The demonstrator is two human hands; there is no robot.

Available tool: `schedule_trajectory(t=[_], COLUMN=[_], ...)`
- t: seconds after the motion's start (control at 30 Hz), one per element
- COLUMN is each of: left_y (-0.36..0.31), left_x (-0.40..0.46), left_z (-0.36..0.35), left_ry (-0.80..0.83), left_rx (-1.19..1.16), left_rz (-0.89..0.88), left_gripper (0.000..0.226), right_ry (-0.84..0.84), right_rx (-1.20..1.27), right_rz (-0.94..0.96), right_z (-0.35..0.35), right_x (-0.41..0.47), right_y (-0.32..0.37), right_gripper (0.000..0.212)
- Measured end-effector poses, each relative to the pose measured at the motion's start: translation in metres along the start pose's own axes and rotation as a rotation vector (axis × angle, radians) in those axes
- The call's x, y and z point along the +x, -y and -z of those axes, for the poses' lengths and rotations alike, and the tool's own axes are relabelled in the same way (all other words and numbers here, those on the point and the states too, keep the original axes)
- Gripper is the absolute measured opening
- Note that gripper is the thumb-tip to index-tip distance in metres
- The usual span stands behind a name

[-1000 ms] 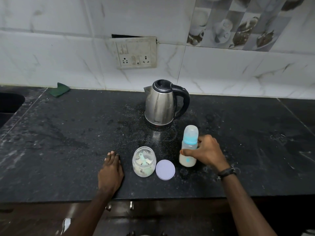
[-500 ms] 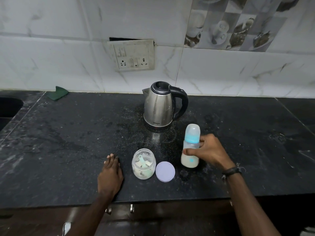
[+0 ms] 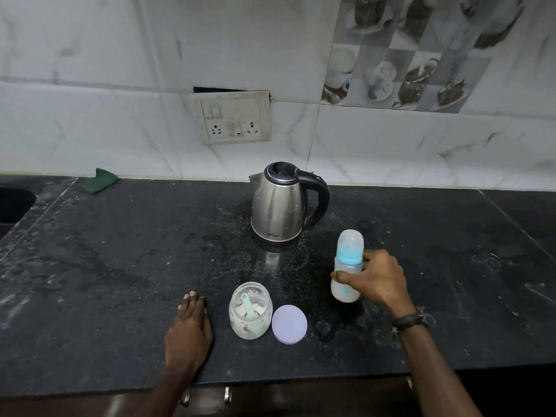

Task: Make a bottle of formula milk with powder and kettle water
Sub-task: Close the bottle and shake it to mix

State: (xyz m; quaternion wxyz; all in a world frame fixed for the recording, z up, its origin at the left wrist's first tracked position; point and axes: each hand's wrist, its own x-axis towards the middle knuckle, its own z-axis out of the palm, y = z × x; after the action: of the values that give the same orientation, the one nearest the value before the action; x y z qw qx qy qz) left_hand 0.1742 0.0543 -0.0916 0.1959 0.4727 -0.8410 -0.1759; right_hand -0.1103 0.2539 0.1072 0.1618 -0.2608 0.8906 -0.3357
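Head view: black speckled stone counter point(image 3: 105, 266); steel kettle with black handle point(image 3: 278, 206) upright at back. Right hand point(image 3: 376, 281) grips capped, blue-collared baby bottle point(image 3: 346, 284), milky, right of open powder jar point(image 3: 250, 311). Left hand point(image 3: 189, 329) flat, fingers straight.

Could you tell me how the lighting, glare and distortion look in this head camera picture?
Head view: dim, even lighting; the dark countertop shows a soft bright reflection just in front of the kettle. Wide-angle distortion bends the counter edges and wall tile lines. The baby bottle in the right hand looks reasonably sharp; the patterned wall tiles are smeared.
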Motion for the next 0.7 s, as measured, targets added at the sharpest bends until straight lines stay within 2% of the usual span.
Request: schedule_trajectory(t=[0.1,0.23,0.33,0.43,0.57,0.67,0.7], left_y=[0.0008,0.0013,0.0012,0.0004,0.0013,0.0020,0.0020], left_x=[0.0004,-0.0001,-0.0001,-0.0004,0.0001,0.0000,0.0000], left_z=[-0.0015,-0.0006,-0.0003,0.0004,-0.0003,-0.0009,-0.0008], left_ry=[0.003,0.009,0.006,-0.006,-0.003,-0.002,-0.001], left_rx=[0.000,0.012,0.006,0.007,0.010,0.012,0.011], left_rz=[0.000,0.002,-0.007,-0.013,-0.020,-0.017,-0.018], left_gripper=[0.035,0.036,0.035,0.035,0.035,0.035,0.035], right_ry=[0.100,-0.039,0.047,-0.024,0.074,-0.018,0.016], right_rx=[0.076,-0.090,0.023,-0.069,0.031,-0.034,0.017], right_rz=[-0.008,-0.040,-0.044,-0.025,-0.002,-0.003,0.022], right_z=[0.0018,0.0046,0.0040,0.0042,0.0021,0.0045,0.0040], right_x=[0.0018,0.0039,0.0043,0.0049,0.0060,0.0076,0.0067], right_y=[-0.0009,-0.0009,0.0014,0.0027,0.0031,0.0032,0.0027], right_gripper=[0.037,0.050,0.040,0.046,0.037,0.043,0.040])
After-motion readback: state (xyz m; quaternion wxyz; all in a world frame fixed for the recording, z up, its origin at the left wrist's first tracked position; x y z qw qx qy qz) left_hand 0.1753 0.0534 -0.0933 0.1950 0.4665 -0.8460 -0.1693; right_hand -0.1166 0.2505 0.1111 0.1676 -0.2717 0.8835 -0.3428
